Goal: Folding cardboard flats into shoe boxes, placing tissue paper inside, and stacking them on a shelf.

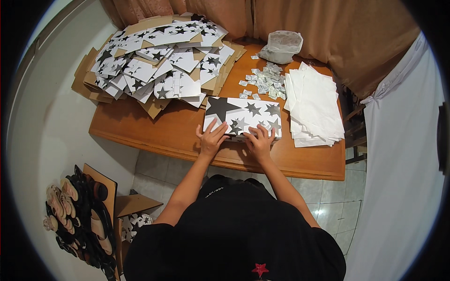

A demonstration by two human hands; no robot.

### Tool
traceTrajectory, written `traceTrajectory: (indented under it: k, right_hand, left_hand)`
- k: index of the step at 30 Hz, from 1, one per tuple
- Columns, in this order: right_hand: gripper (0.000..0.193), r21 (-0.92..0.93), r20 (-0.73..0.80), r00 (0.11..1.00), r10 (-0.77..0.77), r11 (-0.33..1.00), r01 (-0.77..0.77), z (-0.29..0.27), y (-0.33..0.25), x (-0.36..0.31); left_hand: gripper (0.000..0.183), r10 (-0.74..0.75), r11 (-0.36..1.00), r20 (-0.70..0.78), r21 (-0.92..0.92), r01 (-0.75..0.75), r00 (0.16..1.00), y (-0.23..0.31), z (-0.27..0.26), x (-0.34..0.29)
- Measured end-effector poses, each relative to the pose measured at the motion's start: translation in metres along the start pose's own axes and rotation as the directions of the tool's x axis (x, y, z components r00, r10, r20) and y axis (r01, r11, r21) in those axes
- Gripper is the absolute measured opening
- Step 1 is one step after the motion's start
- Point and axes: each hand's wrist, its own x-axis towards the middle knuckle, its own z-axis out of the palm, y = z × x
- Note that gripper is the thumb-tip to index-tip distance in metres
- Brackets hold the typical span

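Both spread, the left hand (pixel 211 140) and right hand (pixel 259 141) rest along the near edge of a star-patterned box (pixel 240 111) on the desk (pixel 154 130); white sheets (pixel 313 105) lie right of it; beyond, small packets (pixel 267 83); farther left, heaped cardboard (pixel 161 63); behind the packets, a plastic bag (pixel 280 50).

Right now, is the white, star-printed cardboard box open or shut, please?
The box looks shut: its lid lies flat beneath the left hand and right hand; full closure unclear.
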Motion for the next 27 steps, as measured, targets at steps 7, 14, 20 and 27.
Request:
traceTrajectory:
  k: [7, 14, 20, 27]
  right_hand:
    - [0.017, 0.067, -0.015, 0.998, 0.063, 0.996, -0.062, -0.003, -0.002, 0.004]
    - [0.009, 0.15, 0.063, 0.972, 0.228, 0.96, -0.235, -0.012, -0.014, 0.012]
    - [0.011, 0.111, 0.008, 0.997, 0.081, 0.99, -0.081, -0.012, -0.009, 0.005]
    - [0.012, 0.044, -0.067, 0.994, -0.086, 0.995, 0.089, -0.001, -0.006, 0.003]
  left_hand:
    - [0.034, -0.042, 0.993, 0.011, -0.107, 0.043, 0.999, 0.008, -0.001, 0.0]
    - [0.03, -0.261, 0.92, 0.166, -0.255, 0.297, 0.951, 0.04, -0.007, 0.013]
    - [0.03, -0.331, 0.88, 0.244, -0.27, 0.392, 0.912, 0.047, -0.011, 0.018]
    - [0.027, -0.278, 0.914, 0.212, -0.243, 0.326, 0.937, 0.047, -0.008, 0.019]
